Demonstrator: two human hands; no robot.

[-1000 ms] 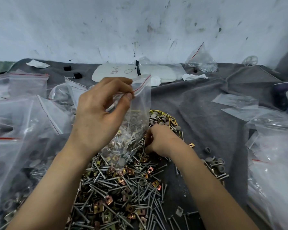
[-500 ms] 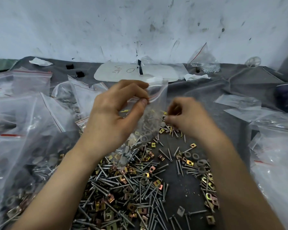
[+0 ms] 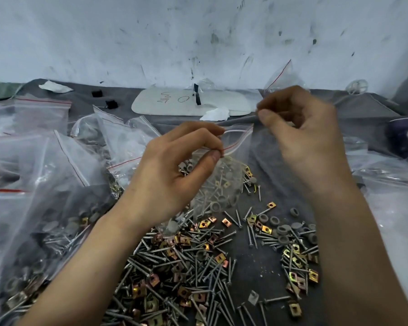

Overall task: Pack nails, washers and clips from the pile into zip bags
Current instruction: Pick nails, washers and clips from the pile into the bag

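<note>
there, crinkled clear zip bag (image 3: 231, 175), thin steel nail (image 3: 247, 118)

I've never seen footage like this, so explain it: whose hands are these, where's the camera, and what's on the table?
No machine here: a person works bare-handed, filmed by one camera worn on the head, looking down. The left hand pinches the top of a clear zip bag partly filled with hardware. The right hand pinches what looks like a nail just above the bag's mouth. Below, on a grey cloth, lies a pile of nails, grey washers and brass-coloured clips. Filled bags sit left.
</note>
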